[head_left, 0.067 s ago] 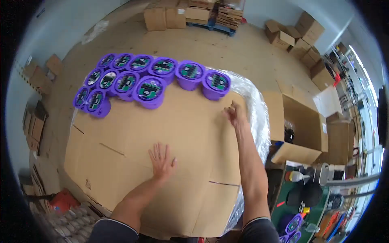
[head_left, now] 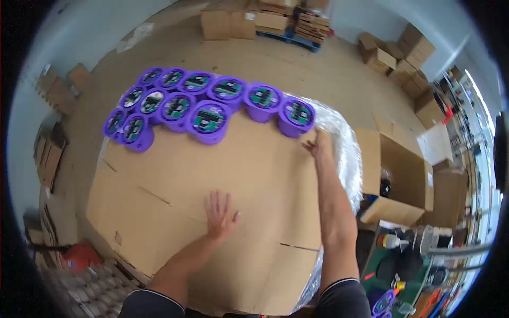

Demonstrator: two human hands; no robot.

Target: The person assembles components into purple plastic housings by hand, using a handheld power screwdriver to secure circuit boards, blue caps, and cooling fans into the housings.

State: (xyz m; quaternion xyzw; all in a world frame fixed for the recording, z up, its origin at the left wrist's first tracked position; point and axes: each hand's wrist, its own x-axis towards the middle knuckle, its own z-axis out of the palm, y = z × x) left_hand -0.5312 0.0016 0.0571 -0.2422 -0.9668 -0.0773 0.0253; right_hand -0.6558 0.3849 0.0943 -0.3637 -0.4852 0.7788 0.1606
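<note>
On a flat brown cardboard sheet [head_left: 254,169] stand several purple cups or housings, each with a green circuit board set in its round top. My left hand [head_left: 219,216] lies on the cardboard with its fingers spread, holding nothing. My right hand [head_left: 319,146] reaches to the far right edge of the sheet, just below the rightmost purple housing [head_left: 296,116]. Its fingers are partly bent and apart, with nothing visible in them. Left of that housing is another purple housing [head_left: 262,102]; a front-row purple housing [head_left: 209,122] stands farther left.
Crinkled clear plastic wrap [head_left: 347,143] runs along the sheet's right edge. Beyond it stands an open cardboard box [head_left: 405,175]. A green bench [head_left: 371,259] at lower right carries bottles, tools and more purple housings. Boxes and a blue pallet [head_left: 289,38] stand at the back.
The view has shifted slightly, moving the housings rightward in the picture. My right hand has moved a little closer to the rightmost housing. My left hand stays on the cardboard.
</note>
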